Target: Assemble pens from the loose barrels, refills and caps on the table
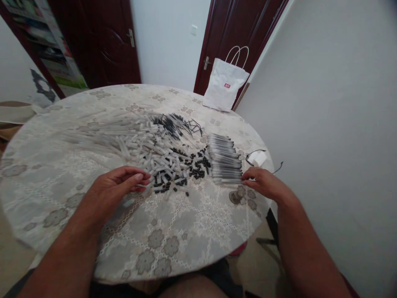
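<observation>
My right hand point(262, 181) is at the near right end of a stacked row of assembled pens point(226, 159), its thumb and fingertips pinched at the dark tip of the nearest pen point(228, 181). My left hand point(124, 181) hovers low over the cloth at the left edge of the loose parts. Its thumb rests against the curled fingers; whatever they may hold is too small to make out. Between the hands spreads a heap of whitish pen caps point(155, 153), with small black plugs point(200, 165) on its right side. Black thin refills point(173, 124) lie behind, and clear pen barrels point(105, 132) fan out leftward.
The round table wears a flowered tablecloth point(186, 231). Eyeglasses point(248, 158) and a crumpled white tissue point(258, 157) lie beyond my right hand. A small round object point(235, 197) sits nearer me. At the back stands a white paper bag point(225, 85); a wall point(325, 103) rises close on the right.
</observation>
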Motion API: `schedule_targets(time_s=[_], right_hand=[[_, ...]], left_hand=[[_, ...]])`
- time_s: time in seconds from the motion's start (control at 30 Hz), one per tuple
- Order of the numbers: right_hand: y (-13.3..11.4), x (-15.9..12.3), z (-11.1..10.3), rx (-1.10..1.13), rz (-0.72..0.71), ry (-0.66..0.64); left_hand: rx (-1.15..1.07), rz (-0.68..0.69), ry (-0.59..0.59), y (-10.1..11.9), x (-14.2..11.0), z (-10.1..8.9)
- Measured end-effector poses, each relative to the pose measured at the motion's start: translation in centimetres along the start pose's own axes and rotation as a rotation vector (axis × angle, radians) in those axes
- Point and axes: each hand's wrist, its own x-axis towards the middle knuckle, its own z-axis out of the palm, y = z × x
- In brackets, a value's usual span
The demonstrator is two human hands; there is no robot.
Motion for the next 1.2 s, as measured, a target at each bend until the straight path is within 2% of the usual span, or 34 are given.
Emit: schedule_targets(time_s=[0.17,0.4,0.53,0.6,0.67,0.73,0.83,0.93,1.03,1.1,1.2], right_hand=[[0.2,-0.1,1.8,0.093,-0.018,0.017],[-0.5,0.9,3.2,0.081,-0.022,0.058],[-0.3,0.9,3.1,0.051,-0.009,0.08],[-0.8,0.9,2.4,0.018,0.0,0.136],[-2.2,1.3,1.5,-0.007,0.006,0.219],[-4.7,2.1,0.7,0.005,-0.022,0.267],[-9.7,4.2,0.5,0.053,-0.147,0.19],[-14.6,7.1,2.0,0.025,-0.25,0.038],[-18.2,9.8,4.2,-0.071,-0.248,-0.008],[-19.5,11.4,5.4,-0.114,-0.239,0.012],[-20.0,13.4,6.4,-0.157,-0.226,0.068]], left_hand=[[0.022,-0.007,-0.008,-0.4,0.2,-0.1],[0.031,0.0,0.02,0.0,0.2,0.0],[0.043,-0.012,0.025,0.5,0.0,0.3],[0.037,-0.007,0.017,0.6,-0.1,0.3],[0.037,0.004,0.008,0.5,-0.1,0.3],[0.062,0.016,0.019,0.3,-0.2,0.3],[0.13,0.04,0.054,0.1,-0.2,0.4],[0.195,0.073,0.059,-0.2,-0.2,0.4],[0.25,0.089,0.107,-0.5,-0.1,0.2],[0.253,0.095,0.165,-0.5,-0.1,-0.1],[0.237,0.098,0.256,-0.4,-0.2,-0.4]])
